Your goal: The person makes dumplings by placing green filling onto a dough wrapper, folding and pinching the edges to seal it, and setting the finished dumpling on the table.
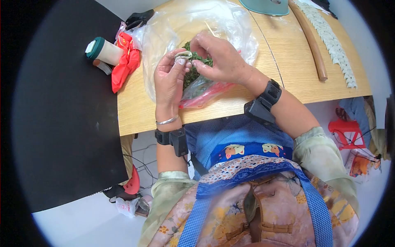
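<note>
My left hand [170, 76] is closed, with thumb and fingers pinching a small, round, pale dumpling wrapper [183, 54] that is partly folded, its edge raised. Just right of it, my right hand [222, 57] hovers with curled fingers and the thumb apart from the index finger, the thumb tip close to the wrapper. Below both hands, chopped green filling [191, 77] lies in a large clear plastic bag [160, 35], partly hidden by the hands. A thin pale stick [210, 29] shows just beyond my right knuckles.
A wooden rolling pin [310, 41] lies on the table [263, 86] at right, beside a long row of white folded dough pieces [329, 37]. A teal bowl [267, 11] stands at the back. To the left are a green-lidded cup [105, 51] and a red bag [125, 61].
</note>
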{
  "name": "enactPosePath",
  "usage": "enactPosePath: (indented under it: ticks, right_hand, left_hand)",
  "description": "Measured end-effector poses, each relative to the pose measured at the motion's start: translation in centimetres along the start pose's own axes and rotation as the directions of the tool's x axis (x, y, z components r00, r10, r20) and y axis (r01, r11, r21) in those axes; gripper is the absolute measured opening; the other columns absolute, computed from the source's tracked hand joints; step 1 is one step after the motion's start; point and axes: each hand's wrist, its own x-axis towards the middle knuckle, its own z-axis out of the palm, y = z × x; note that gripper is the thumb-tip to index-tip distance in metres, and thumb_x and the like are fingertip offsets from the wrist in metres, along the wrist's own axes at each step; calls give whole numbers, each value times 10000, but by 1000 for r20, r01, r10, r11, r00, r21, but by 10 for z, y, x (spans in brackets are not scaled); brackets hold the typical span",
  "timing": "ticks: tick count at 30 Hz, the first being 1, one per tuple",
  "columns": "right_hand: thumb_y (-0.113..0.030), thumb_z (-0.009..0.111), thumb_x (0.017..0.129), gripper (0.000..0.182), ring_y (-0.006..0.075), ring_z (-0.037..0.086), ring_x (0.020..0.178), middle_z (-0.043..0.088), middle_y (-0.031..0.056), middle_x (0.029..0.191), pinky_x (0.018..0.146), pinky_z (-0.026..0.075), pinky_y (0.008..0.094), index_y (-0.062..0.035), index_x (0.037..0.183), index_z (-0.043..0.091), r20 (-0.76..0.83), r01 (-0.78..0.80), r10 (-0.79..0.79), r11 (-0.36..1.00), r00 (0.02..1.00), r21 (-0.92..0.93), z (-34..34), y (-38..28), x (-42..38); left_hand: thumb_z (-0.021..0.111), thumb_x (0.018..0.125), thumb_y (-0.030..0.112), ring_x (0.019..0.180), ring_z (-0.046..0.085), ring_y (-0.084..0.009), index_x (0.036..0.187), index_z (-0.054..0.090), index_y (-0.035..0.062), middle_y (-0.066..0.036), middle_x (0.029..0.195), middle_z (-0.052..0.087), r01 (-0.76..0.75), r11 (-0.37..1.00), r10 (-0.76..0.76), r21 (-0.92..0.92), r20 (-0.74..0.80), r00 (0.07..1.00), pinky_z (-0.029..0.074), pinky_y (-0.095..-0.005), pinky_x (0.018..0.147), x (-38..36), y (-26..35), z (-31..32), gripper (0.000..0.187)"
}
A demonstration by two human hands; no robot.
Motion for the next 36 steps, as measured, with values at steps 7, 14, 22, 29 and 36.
enactPosePath:
  ticks: [7,14,22,29,36]
  right_hand:
    - [-134,670,738,234,309,580,711,555,112,777,615,460,393,-48,898,522,22,26,-26,1000,999,-14,1,1,-1]
    - [-150,660,743,231,313,591,713,578,117,778,616,463,398,-52,903,526,82,-10,12,1000,997,-16,2,1,-3]
    - [-183,676,759,254,227,485,605,483,91,693,559,407,340,-34,890,517,37,-75,75,997,997,-7,2,7,-5]
    - [-236,641,823,245,285,509,624,505,124,690,573,411,371,-32,823,504,116,-8,12,999,993,-40,2,6,-4]
    - [-263,574,883,219,350,605,739,602,133,757,643,467,442,-45,869,574,124,9,3,996,992,-94,4,9,-5]
  left_hand:
    - [634,904,38,801,612,-118,1151,591,-48,-78,964,647,-16,1000,17,19,-14,1000,504,-221,725,0,-3,-1,264]
    - [618,902,16,811,614,-112,1139,595,-43,-79,982,650,-15,997,15,71,1,1000,495,-216,721,0,-4,0,245]
    - [627,902,35,784,590,-109,1096,603,-37,-77,957,650,-5,999,4,34,32,999,477,-222,702,-1,-5,-3,208]
    - [631,910,59,762,572,-103,1063,614,-15,-65,929,642,-5,1000,4,30,23,1000,462,-221,681,-2,-5,-3,171]
    - [642,905,67,758,560,-103,1046,618,-9,-53,933,633,-1,1000,0,22,44,999,449,-219,668,-1,-7,-5,162]
